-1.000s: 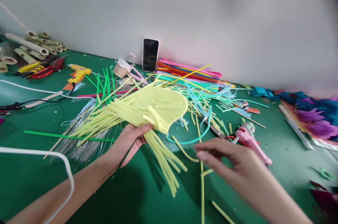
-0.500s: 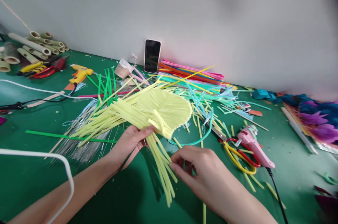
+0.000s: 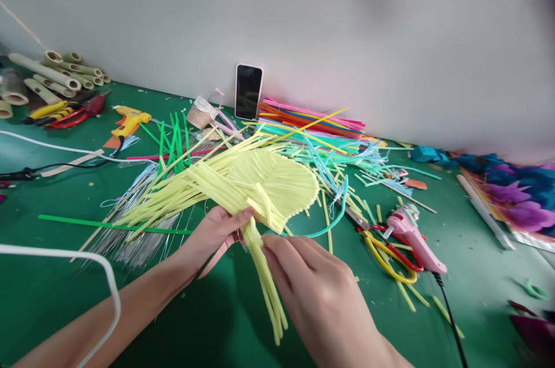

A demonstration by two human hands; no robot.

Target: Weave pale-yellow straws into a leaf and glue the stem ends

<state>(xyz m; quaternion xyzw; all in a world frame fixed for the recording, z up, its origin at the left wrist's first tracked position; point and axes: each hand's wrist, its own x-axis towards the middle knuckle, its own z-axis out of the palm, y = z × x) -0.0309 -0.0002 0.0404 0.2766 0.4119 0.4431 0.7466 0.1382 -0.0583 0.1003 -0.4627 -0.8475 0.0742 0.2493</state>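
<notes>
My left hand (image 3: 223, 228) grips a pale yellow-green leaf shape (image 3: 277, 180) built from pipe cleaners laid side by side. Its thumb presses on the strands where they gather at the leaf's lower edge. A bundle of loose pipe cleaner ends (image 3: 262, 287) hangs down from that spot towards me. My right hand (image 3: 314, 281) is closed on the upper part of this hanging bundle, just below the leaf; its fingertips are partly hidden. More yellow-green pipe cleaners (image 3: 160, 203) fan out to the left of the leaf.
On the green table (image 3: 208, 322) lie scissors (image 3: 390, 258), a pink glue gun (image 3: 414, 235) and a yellow glue gun (image 3: 130, 120). A phone (image 3: 248, 92) leans on the wall before coloured pipe cleaners (image 3: 316, 116). Bamboo pieces (image 3: 58, 76) lie back left. A white cable (image 3: 110, 281) crosses the front left.
My right hand has moved left and closed round the hanging strands, drawing them closer together. My left hand keeps its hold, and the leaf has shifted slightly right.
</notes>
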